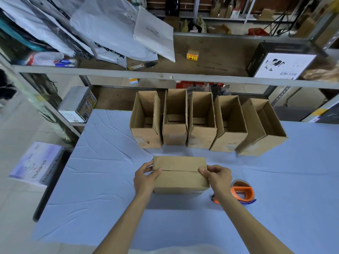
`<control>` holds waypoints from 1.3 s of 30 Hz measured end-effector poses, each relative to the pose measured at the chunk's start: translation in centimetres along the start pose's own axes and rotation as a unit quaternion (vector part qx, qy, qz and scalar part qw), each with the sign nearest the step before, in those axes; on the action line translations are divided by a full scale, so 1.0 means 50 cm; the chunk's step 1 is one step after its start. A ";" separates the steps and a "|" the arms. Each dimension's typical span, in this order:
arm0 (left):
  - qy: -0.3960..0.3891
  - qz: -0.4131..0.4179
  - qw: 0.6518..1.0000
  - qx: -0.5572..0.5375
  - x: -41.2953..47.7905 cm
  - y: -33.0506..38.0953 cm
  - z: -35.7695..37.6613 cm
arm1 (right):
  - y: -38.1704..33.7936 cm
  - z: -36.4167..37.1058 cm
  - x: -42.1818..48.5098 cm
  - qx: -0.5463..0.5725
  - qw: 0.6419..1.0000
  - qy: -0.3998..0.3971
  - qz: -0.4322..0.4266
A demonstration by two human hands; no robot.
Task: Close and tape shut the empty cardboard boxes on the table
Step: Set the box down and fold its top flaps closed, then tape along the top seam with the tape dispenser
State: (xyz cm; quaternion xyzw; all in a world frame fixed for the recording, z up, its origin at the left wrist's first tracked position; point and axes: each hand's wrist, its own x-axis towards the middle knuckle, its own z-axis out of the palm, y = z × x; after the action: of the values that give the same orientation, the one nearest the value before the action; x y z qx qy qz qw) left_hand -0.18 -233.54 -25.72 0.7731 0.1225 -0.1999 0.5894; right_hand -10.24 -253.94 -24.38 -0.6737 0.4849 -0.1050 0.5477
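Left hand (145, 177) gripped the left end of the closed box (180, 175), fingers curled round the end and thumb on top at the centre seam. Right hand (218, 177) gripped the right end the same way, thumb tip on the seam. Box sat flat on the blue-covered table (91, 180) between the two hands, flaps down and meeting along the middle. Couldn't tell if any tape was on the seam.

Well left of the left hand, past the table edge, lay a purple carton (36, 163), printed side up. Beyond the grip, a row of five open boxes (201, 138) stood on the table, tops open and close side by side; the rightmost was angled away from the others. The row was clear of the held box.

Above and behind the row ran a shelf (110, 71): white mailers (154, 33) piled up-left of the grip, a small yellow box (192, 55) about straight beyond it, a black box (282, 63) with a white label up-right.

Just right of the right wrist, an orange tape dispenser (244, 193) rested on the table, partly hidden by the forearm.
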 end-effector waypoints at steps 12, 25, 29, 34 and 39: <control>0.016 0.013 1.000 -0.011 -0.019 -0.008 0.002 | -0.015 0.022 -0.034 -0.111 0.992 -0.008 -0.062; 0.016 0.009 1.000 -0.018 0.005 -0.022 -0.002 | 0.194 -0.162 -0.004 -0.463 0.872 0.014 -0.159; 0.013 0.005 0.999 -0.031 0.002 -0.023 -0.005 | 0.259 -0.169 0.009 -0.561 0.815 -0.015 -0.142; 0.002 0.002 0.999 -0.038 -0.001 -0.021 -0.011 | 0.196 -0.172 0.034 -0.495 0.856 -0.031 -0.146; 0.001 0.002 0.999 -0.038 -0.001 -0.020 -0.012 | 0.053 -0.176 0.033 -0.339 0.930 -0.030 -0.140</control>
State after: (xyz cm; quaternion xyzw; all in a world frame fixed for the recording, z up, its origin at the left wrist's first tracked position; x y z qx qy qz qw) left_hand -0.54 -232.69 -26.43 0.7506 0.1286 -0.1929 0.6187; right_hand -16.75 -260.59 -23.93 -0.8834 0.3756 0.0099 0.2801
